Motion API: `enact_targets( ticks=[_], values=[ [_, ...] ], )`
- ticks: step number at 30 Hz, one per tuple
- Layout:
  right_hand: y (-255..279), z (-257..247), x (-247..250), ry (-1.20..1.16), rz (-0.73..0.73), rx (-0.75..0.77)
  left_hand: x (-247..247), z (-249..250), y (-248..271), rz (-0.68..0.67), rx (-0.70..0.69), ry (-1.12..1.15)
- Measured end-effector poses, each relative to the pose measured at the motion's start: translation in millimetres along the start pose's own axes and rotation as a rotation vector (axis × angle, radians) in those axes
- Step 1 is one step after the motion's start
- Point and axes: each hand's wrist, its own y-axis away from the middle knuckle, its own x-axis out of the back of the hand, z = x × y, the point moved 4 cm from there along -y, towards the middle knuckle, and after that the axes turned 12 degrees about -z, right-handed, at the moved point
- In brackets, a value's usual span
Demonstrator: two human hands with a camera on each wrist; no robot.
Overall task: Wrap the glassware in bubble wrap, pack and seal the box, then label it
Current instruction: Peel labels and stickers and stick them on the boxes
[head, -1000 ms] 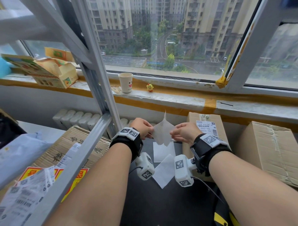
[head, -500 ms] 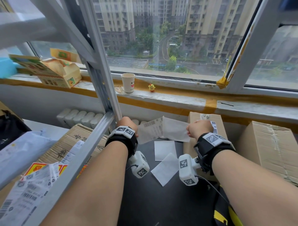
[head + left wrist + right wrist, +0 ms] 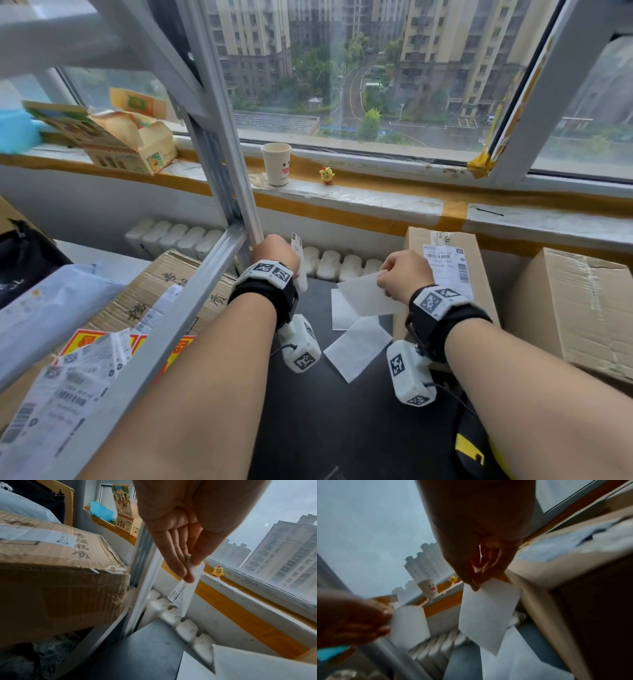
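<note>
My left hand [image 3: 275, 255] pinches a peeled shipping label [image 3: 297, 248] between thumb and fingers [image 3: 186, 573]; the printed label [image 3: 182, 592] hangs down from them. My right hand [image 3: 402, 274] pinches the blank white backing sheet [image 3: 366, 299] by its top edge, and the backing sheet [image 3: 488, 609] dangles beside the box. A sealed cardboard box [image 3: 483, 274] stands just right of that hand with a printed label [image 3: 445, 265] stuck on top. No glassware or bubble wrap is visible.
Two more white backing sheets [image 3: 356, 346] lie on the dark table [image 3: 325, 411]. A metal shelf post [image 3: 222, 192] rises by my left hand, with cardboard boxes [image 3: 161, 294] and loose labels [image 3: 68, 394] on the left. A bigger box [image 3: 575, 308] sits at right.
My hands have pulled apart, and the label has come off its backing. The left hand has carried the label left toward the shelf post; the right keeps the backing sheet.
</note>
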Motion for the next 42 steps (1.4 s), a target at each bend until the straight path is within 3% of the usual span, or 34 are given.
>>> enact_targets(
  ticks=[5,14,19,26,30,38,42],
  values=[
    [-2.0,6.1,-27.4,0.17,-0.023,0.024,-10.4,-11.1,14.2,-0.019,-0.001,-0.005],
    [-2.4,9.5,-61.8,0.32,-0.43,-0.035,-21.3,-23.7,15.2,-0.056,-0.006,0.027],
    [-4.7,1.7,-42.5,0.02,-0.306,-0.004,-22.9,-11.5,20.5,-0.139,-0.069,0.027],
    [-0.4,-13.5,-7.4,-0.55,-0.194,0.022,-38.0,37.1,46.3,-0.366,-0.241,0.038],
    [11.3,-15.1,12.6,-0.571,-0.159,0.026,-45.1,65.9,61.2,-0.481,-0.328,-0.025],
    [27.6,-4.7,44.8,-0.696,-0.096,0.023,-62.3,101.5,80.3,-0.546,-0.384,-0.059],
    [28.6,14.1,67.3,-0.601,0.05,0.019,-71.0,121.0,89.3,-0.555,-0.411,-0.039]
  ],
)
